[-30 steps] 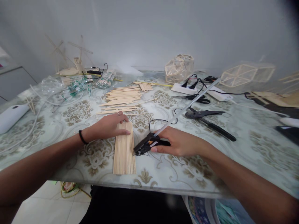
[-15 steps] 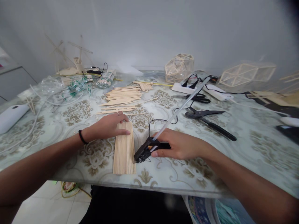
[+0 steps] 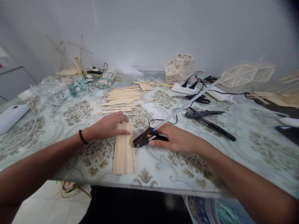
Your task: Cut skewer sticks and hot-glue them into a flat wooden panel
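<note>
A flat panel of wooden sticks laid side by side (image 3: 124, 155) lies near the table's front edge. My left hand (image 3: 112, 125) holds its far end, the thumb across the top and the fingers bent over the far edge. My right hand (image 3: 173, 137) is closed round a black hot glue gun (image 3: 146, 137). A long clear glue stick (image 3: 187, 102) juts from the gun's back, up and to the right. The nozzle is at the panel's right edge, about midway along. Beyond my left hand lies a pile of loose wooden sticks (image 3: 123, 95).
Black-handled pliers (image 3: 207, 119) and scissors (image 3: 198, 98) lie to the right, near a white power strip (image 3: 184, 88) with plugged-in cords. Stick-built frames, one a rounded lattice (image 3: 179, 68), stand along the wall. A white device (image 3: 12, 117) is at far left.
My right hand has moved the glue gun away from me along the panel's right edge, from nearer the front end to about the middle. My left hand and the panel have stayed put.
</note>
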`<state>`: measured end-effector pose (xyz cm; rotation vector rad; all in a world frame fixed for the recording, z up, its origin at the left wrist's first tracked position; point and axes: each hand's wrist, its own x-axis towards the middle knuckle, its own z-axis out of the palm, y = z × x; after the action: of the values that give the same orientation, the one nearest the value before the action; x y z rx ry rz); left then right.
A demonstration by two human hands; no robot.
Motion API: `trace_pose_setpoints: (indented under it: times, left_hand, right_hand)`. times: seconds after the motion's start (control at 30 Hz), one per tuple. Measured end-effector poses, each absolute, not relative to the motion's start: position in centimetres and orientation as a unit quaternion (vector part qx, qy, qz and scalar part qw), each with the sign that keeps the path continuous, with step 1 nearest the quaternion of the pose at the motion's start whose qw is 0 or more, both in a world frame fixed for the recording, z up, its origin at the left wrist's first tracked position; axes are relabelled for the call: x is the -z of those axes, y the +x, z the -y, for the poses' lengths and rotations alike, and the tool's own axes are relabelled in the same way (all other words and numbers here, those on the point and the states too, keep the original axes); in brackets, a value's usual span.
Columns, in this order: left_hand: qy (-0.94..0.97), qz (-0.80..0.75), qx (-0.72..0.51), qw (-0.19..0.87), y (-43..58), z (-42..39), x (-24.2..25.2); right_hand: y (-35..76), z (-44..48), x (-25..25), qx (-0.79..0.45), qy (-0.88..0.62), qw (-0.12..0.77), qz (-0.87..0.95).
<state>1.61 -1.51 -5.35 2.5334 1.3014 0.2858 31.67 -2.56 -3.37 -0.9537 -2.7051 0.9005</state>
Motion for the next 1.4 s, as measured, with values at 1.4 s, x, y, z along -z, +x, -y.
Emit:
trace_pose_setpoints:
  times: [1.4]
  left_hand:
    - [0.875, -0.452, -0.096, 0.141, 1.7, 1.5, 5.2]
  right_hand:
    - [31.3, 1.5, 4.5, -0.281, -0.416, 0.144, 0.853]
